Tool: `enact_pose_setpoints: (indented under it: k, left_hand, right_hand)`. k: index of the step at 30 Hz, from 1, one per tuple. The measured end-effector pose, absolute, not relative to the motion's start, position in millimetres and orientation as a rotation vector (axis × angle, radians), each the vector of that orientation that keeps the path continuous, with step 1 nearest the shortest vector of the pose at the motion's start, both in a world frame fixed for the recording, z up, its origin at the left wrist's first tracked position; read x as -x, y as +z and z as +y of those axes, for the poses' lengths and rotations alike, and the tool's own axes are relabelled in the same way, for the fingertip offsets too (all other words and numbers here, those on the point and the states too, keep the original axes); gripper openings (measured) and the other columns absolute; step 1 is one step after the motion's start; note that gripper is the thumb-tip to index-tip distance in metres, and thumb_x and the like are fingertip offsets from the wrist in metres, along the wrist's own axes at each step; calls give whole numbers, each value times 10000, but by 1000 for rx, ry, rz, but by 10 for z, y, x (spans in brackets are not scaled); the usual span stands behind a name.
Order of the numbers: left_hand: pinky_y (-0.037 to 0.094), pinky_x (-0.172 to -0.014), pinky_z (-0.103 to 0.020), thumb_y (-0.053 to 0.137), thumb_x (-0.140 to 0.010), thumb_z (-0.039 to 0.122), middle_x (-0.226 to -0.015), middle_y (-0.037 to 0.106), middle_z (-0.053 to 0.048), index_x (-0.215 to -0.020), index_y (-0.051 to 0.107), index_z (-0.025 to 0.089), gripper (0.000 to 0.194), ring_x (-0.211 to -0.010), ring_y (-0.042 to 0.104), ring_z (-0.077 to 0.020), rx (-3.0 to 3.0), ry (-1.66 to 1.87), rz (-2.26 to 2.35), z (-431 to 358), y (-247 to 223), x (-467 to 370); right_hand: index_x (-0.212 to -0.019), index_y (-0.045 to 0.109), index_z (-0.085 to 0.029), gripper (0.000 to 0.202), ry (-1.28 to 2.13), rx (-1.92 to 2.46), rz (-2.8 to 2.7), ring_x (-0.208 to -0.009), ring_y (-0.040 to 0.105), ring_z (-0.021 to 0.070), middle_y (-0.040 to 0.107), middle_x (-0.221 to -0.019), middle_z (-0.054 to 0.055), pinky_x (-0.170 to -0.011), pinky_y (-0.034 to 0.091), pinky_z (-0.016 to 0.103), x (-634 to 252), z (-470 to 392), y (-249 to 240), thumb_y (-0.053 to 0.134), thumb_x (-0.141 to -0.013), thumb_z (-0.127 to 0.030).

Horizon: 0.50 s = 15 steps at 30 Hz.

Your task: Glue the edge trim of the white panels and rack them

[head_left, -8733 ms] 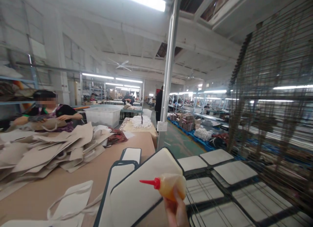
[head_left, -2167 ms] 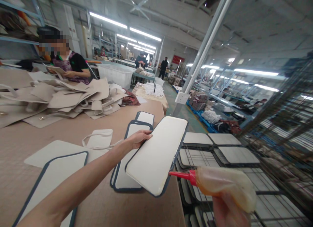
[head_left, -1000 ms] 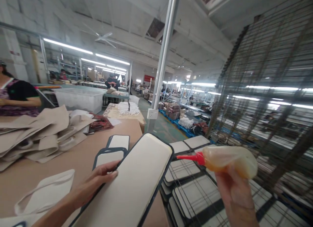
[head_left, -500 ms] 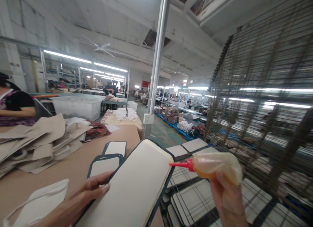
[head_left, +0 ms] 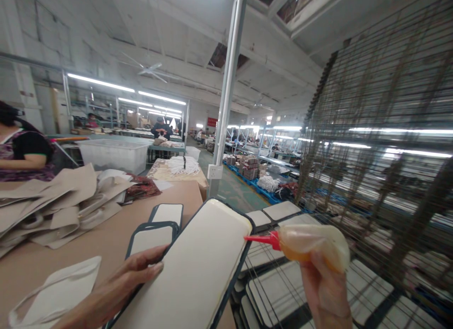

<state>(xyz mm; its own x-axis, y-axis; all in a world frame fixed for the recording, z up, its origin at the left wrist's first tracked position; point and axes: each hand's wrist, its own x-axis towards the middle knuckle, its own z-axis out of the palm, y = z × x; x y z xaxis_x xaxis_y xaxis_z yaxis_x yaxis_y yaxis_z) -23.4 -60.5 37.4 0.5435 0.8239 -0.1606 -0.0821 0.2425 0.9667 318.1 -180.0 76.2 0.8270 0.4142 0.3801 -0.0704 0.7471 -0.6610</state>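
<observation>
My left hand (head_left: 123,282) grips the left edge of a cream panel with a dark border (head_left: 198,263), thumb on its face. The panel is held tilted above the table, and its lower end runs out of view. A yellowish line of glue shows along its top and right rim. In my right hand (head_left: 325,282) is a soft squeeze bottle of amber glue (head_left: 313,244), closed in my fingers. Its red nozzle (head_left: 262,239) points left, with the tip at the panel's upper right edge. Behind the panel, similar dark-edged panels (head_left: 152,238) lie on the brown table (head_left: 116,227).
Beige cut pieces (head_left: 60,201) are heaped at the left, near a white strapped piece (head_left: 63,286). More panels lie on a wire rack (head_left: 272,291) at the right, below a tall wire frame (head_left: 385,107). A metal post (head_left: 230,83) rises ahead. A co-worker (head_left: 24,149) sits at far left.
The bottle and my right hand have shifted very slightly down and left. My left hand keeps its hold, a touch higher and to the right in view; the panel has barely moved.
</observation>
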Motion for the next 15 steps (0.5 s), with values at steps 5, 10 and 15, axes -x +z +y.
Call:
enact_pose_setpoints:
  k: [5,10,15]
  left_hand:
    - [558,-824,-341,824,-626,432,-1187,721,-31,-1122,738,284,524,-1060,668,-329,-1138,728,791,-648,396,200]
    - [565,-790,-311,813,-658,419,-1183,723,-22,-1114,742,304,476,-994,694,-295,-1154,718,758,-655,411,183]
    - [551,-817,-300,811,-672,409,-1167,730,-35,-1166,715,280,519,-1025,681,-289,-1148,738,790,-636,324,197]
  right_hand:
    - [-997,709,-238,500,313,678,-544,-777,649,131,703,-812,-41,-737,546,192,-3125,-1820,636,899,-536,-277]
    - [-1006,698,-277,387,481,711,-465,-764,657,99,698,-769,-61,-747,520,139,-2939,-1941,442,851,-652,-308]
    - [-867,712,-237,394,304,661,-477,-706,646,119,676,-732,-56,-744,554,191,-3094,-1924,665,905,-527,-281]
